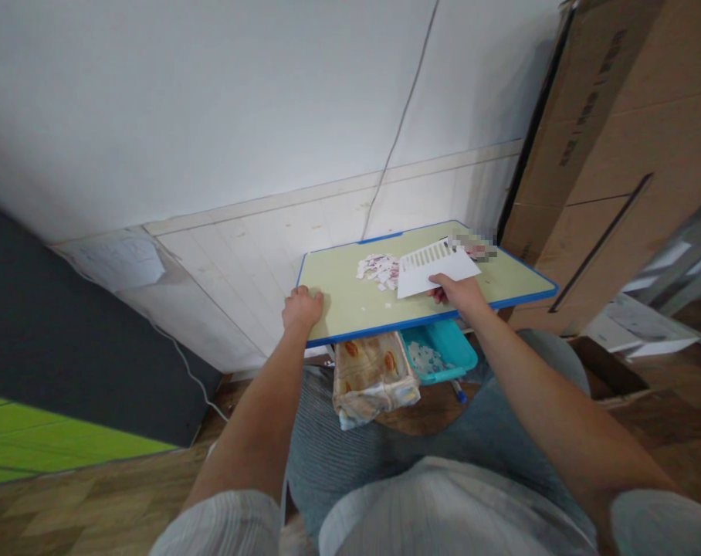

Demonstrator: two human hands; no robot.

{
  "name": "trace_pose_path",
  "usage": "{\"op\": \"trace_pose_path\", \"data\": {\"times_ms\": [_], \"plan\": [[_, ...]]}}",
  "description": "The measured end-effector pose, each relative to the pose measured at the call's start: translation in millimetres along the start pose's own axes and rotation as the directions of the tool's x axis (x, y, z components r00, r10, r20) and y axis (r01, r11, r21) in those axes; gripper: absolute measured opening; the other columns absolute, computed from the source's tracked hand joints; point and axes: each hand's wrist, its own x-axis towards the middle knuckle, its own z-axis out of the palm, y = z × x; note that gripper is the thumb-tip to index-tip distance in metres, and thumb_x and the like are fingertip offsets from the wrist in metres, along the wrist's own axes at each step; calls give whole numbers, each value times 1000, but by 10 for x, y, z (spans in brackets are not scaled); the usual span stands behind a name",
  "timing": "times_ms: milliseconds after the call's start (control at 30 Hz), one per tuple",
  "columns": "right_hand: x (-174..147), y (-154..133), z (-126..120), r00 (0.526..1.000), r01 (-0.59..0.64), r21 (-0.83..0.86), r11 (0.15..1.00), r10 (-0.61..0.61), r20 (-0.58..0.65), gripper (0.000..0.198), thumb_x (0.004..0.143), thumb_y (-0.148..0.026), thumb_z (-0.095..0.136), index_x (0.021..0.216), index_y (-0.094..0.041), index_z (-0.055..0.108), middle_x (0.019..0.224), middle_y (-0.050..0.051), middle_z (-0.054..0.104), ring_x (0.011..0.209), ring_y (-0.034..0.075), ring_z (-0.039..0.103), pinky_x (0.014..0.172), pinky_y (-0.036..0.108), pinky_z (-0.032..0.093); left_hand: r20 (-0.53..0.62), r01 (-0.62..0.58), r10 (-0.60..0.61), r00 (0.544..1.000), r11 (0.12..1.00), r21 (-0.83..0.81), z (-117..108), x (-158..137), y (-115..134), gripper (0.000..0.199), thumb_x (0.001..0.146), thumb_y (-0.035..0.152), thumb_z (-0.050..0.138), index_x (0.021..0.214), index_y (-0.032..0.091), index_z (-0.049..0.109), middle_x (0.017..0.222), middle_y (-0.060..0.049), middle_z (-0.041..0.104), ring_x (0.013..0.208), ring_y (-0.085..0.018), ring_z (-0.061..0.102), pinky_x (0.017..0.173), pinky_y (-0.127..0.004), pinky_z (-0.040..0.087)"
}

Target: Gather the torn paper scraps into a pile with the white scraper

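Right hand [453,293] holds a white sheet [443,270] pinched at its near edge, thumb on top; the sheet extends forward of the fingers and bears a row of slot-like bars. Left hand [303,307] rests with bent fingers on the left edge of the blue-rimmed table [339,309]; cannot tell whether it grips. Forward of and between the hands: a pile of paper pieces [378,268], beside the sheet's left edge. Beyond the right hand: a pixelated item, unidentifiable. Below the right hand: a teal bin [468,361] containing pale scraps; left of that, a patterned cloth-covered container [377,394]. Farther right of the right hand: a tall cardboard box [628,147], dark printed characters along its side, too blurred to read.
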Motion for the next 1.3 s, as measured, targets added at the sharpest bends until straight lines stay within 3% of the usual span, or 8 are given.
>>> {"op": "trace_pose_path", "data": {"times_ms": [200, 400, 567, 1167, 1300], "plan": [[8, 23, 227, 996, -25, -56, 998, 30, 89, 12, 76, -25, 79, 74, -21, 67, 58, 5, 73, 41, 15, 57, 41, 25, 48, -20, -10, 9, 1000, 1000, -7, 36, 20, -22, 54, 111, 47, 45, 149, 14, 65, 156, -26, 68, 142, -42, 67, 114, -51, 56], [75, 1, -11, 996, -36, -94, 995, 43, 75, 12, 74, -23, 77, 74, -22, 65, 48, 2, 64, 40, 16, 53, 38, 25, 43, -18, -4, 4, 1000, 1000, -19, 31, 16, -17, 54, 111, 48, 47, 147, 14, 66, 155, -26, 68, 142, -42, 67, 113, -52, 57], [93, 31, -174, 996, -59, -62, 996, 63, 70, 14, 70, -24, 74, 80, -21, 65, 54, 1, 66, 44, 16, 54, 39, 24, 41, -17, -23, 23, 1000, 1000, -9, 49, 32, -29, 57, 111, 47, 46, 149, 10, 65, 154, -27, 68, 141, -44, 67, 114, -52, 57], [155, 164, -224, 995, -49, 65, 997, 43, 94, 27, 63, -30, 74, 87, -21, 65, 62, 0, 66, 45, 14, 49, 40, 25, 34, -16, -11, 11, 1000, 1000, -6, 51, 46, -26, 58, 111, 48, 46, 151, 11, 64, 157, -26, 67, 144, -42, 66, 114, -49, 56], [152, 169, -216, 994, -47, 54, 997, 42, 99, 25, 64, -30, 77, 85, -21, 66, 59, 0, 65, 46, 14, 51, 40, 25, 38, -13, -8, 7, 1000, 1000, -12, 36, 38, -17, 57, 111, 48, 46, 150, 12, 65, 157, -26, 67, 143, -43, 67, 113, -51, 57]]}}
